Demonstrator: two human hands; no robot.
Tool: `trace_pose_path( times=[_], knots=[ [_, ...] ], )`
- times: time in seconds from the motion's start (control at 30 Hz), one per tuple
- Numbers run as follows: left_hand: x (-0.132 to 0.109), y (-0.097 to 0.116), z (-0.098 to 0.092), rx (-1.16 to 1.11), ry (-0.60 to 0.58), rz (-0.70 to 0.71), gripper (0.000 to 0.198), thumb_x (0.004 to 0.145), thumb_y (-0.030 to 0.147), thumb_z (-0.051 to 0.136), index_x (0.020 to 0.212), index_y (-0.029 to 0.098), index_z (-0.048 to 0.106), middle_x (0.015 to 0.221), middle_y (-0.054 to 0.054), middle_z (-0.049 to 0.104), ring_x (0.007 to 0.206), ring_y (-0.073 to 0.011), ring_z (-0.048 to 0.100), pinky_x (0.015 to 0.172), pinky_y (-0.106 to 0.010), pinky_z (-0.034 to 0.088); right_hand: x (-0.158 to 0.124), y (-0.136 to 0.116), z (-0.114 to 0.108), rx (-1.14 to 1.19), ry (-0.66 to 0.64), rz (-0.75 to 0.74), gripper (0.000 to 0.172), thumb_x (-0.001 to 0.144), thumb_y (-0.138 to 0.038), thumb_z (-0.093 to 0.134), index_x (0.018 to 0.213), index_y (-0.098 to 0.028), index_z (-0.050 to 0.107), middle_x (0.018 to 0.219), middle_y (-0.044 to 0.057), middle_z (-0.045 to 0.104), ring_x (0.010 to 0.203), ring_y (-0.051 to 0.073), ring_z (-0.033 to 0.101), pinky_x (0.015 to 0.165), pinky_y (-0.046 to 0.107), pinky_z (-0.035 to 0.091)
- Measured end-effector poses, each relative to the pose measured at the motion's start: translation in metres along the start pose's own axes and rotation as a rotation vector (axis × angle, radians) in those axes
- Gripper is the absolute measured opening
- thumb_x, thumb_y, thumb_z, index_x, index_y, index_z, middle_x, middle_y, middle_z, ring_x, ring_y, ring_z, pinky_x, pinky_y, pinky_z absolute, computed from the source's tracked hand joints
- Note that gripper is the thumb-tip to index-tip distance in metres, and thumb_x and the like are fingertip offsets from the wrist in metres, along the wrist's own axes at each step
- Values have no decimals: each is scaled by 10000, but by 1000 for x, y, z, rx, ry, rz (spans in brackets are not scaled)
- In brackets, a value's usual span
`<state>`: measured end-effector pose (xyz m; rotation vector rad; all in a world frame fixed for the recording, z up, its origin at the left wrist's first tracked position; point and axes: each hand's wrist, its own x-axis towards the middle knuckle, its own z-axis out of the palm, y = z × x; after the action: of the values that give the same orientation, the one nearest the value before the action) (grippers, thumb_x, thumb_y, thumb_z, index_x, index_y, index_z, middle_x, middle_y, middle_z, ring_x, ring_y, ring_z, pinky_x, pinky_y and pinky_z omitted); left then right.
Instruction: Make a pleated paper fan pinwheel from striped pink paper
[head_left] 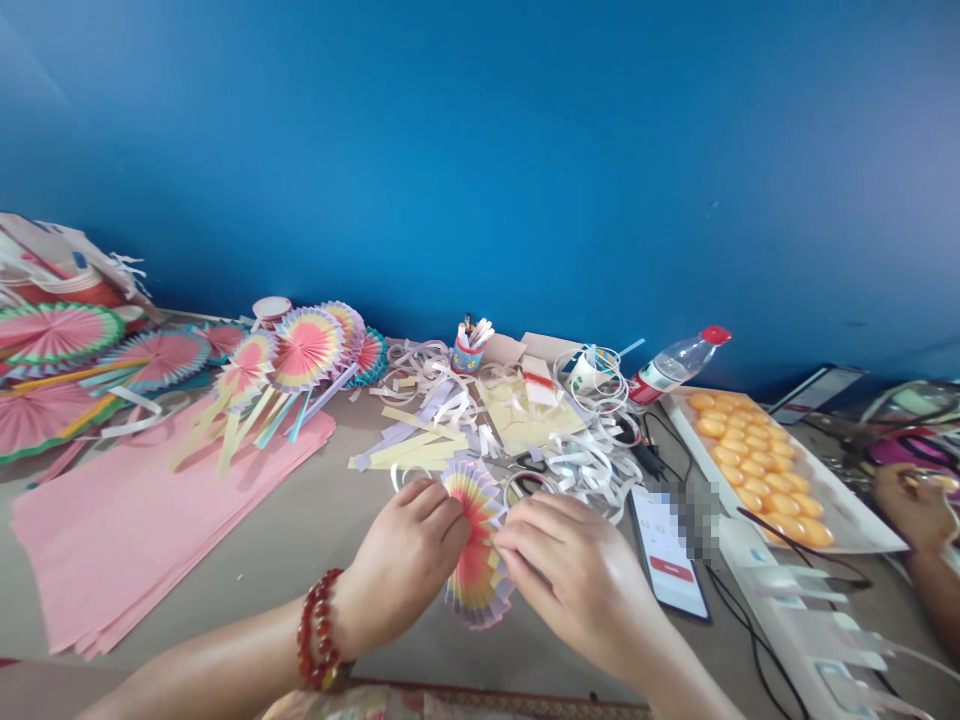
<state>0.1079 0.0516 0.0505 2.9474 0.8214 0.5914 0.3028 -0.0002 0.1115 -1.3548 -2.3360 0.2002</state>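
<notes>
Near the table's front edge, a round pleated paper fan [474, 565] with a pink centre, yellow band and lilac rim stands between my hands. My left hand [412, 550], a red bead bracelet at its wrist, has its fingers closed on the fan's left side. On the opposite side my right hand [574, 560] pinches the fan's edge with bent fingers. Both hands' fingertips are partly hidden, so any small strip between them cannot be seen. Just behind the fan lie scissors [529, 465] and pale yellow paper strips [420, 445].
Pink paper sheets [150, 530] lie at left, below several finished fans [307, 348]. White strip scraps [592, 465] spread behind my hands. A phone [670, 555], a power strip [810, 620], a tray of orange domed pieces [874, 530], a bottle [675, 365] and another person's hand [919, 505] are at right.
</notes>
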Motion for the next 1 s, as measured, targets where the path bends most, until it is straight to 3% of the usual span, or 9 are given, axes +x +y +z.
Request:
trace_pose_path(
  times=[0.13,0.33,0.7,0.9,1.0],
  knots=[
    [-1,-2,3,15,20,16,146,892,115,557,754,163,557,760,-42,580,716,-214,513,653,-352,425,0,0,1,-15,-9,-12,245,948,-135,457,819,-190,659,763,36,615,750,171,560,699,300,404],
    [-5,-9,0,-92,65,89,154,951,134,487,840,144,593,799,-47,603,742,-203,514,681,-338,414,-1,0,-2,-10,0,8,240,953,-142,462,832,-187,665,768,37,623,752,172,566,696,301,411],
    [-9,-9,13,-65,54,26,169,935,154,510,775,166,564,765,-39,596,718,-205,511,632,-334,398,1,2,3,-52,-5,-35,224,949,-144,471,841,-193,661,770,24,627,748,174,560,701,310,382],
    [-15,-15,12,-333,189,-36,97,941,149,503,958,178,594,882,-59,639,820,-193,547,741,-322,445,-1,5,-1,-11,54,-17,165,936,-133,502,862,-187,639,809,33,630,770,183,556,704,317,387],
    [-20,-17,18,-571,266,-195,96,929,125,506,961,186,575,893,-52,621,833,-172,554,770,-301,448,-2,8,-3,40,79,-13,140,939,-141,516,886,-191,635,818,29,632,767,177,556,704,312,397]
  ],
)
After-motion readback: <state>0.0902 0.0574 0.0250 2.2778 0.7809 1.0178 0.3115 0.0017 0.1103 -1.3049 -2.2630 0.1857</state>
